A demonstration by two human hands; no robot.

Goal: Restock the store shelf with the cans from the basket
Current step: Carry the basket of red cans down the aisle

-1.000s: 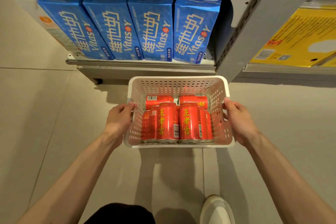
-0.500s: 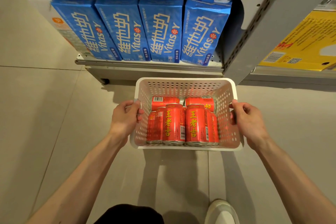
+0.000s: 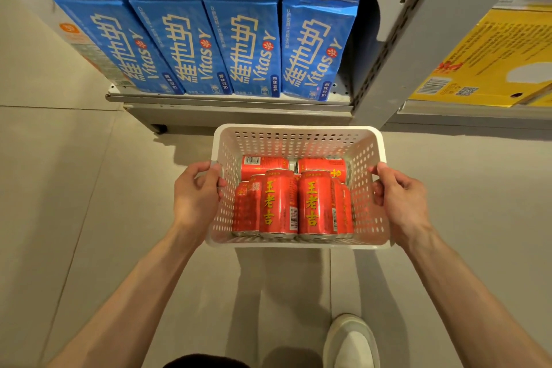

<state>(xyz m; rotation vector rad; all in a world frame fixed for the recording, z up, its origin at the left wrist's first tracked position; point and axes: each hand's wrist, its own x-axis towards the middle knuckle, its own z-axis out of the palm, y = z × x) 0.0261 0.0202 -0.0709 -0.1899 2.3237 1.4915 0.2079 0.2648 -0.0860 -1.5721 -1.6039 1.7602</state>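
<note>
Gripping white perforated plastic basket (image 3: 298, 140) by both side rims, left hand (image 3: 195, 194) and right hand (image 3: 401, 199) curled tight; carrying loose red drink cans (image 3: 279, 202) inside, above floor before shelf; risking cans rolling if tilting

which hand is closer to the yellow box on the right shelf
Right. The right hand grips the basket wall on the side below the yellow box; the left hand grips the opposite wall, farther away.

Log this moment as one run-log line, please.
stage: carrying | left hand and right hand: gripping basket rims | red cans: all inside | shelf: none placed
</note>
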